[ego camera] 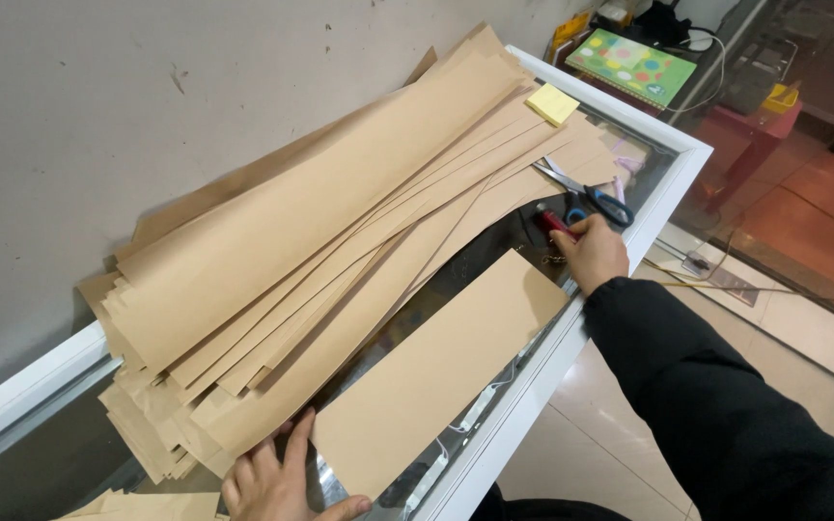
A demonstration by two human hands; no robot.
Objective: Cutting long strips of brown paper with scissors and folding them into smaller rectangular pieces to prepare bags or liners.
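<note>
Fingers of my right hand (593,253) closing round a red-handled tool (553,222) near the counter's (620,116) far corner, left hand (277,478) spread flat pinning the cut kraft-paper strip (441,371) along its front edge.

- Worktop (673,145): glass surface in a white frame, set against a grey wall.
- Kraft paper strips (320,241): fanned stack along the wall side.
- Single strip (436,371): near the front edge.
- Scissors (586,193): blue-handled, beside a yellow note pad (552,103).
</note>
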